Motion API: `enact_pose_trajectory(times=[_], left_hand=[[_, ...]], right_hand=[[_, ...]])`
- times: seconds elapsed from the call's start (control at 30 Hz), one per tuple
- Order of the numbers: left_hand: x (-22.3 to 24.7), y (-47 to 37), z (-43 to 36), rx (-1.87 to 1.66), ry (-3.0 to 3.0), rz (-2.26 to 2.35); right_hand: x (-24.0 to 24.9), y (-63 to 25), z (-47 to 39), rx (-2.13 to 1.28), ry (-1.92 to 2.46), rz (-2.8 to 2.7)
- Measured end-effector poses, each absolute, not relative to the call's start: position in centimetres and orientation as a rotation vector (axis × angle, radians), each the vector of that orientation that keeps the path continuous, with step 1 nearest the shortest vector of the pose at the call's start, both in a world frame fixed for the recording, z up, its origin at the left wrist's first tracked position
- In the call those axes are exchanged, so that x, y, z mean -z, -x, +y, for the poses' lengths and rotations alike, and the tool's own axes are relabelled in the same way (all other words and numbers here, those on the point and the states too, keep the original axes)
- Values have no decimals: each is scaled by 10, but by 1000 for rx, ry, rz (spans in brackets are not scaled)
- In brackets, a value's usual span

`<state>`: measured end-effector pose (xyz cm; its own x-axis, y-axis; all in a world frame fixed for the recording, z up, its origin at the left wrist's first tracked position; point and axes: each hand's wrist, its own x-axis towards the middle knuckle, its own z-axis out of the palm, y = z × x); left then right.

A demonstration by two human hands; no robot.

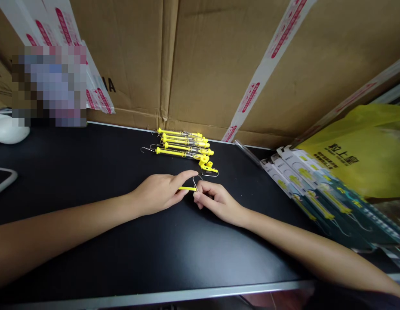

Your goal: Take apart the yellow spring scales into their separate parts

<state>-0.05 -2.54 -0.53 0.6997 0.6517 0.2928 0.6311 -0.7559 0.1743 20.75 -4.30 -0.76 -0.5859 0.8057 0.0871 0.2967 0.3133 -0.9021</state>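
Above a black surface (183, 254), a person's left hand (158, 192) grips a slim yellow rod (187, 188), its thumb reaching out over a bent wire (195, 182), while the right hand (219, 203) pinches that wire at the rod's near-right end. Just beyond the hands lies a small yellow piece (209, 168) with wire, beside a row of yellow hooked tools (179, 152); packaged tools (311, 189) stand at right, before a yellow bag (364, 150), with taped cardboard (206, 64) behind.
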Motion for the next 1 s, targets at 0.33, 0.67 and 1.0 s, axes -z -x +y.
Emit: enact_pose_trajectory(times=[0.33, 0.67, 1.0], left_hand=[[10, -1, -28, -452, -2973, 1149], [11, -2, -28, -545, -3029, 1139], [12, -2, -28, -580, -3030, 1148]], right_hand=[[8, -207, -44, -1129, 950, -2165], [11, -207, -43, -1077, 966, -2187], [5, -204, -44, -907, 992, -2327]])
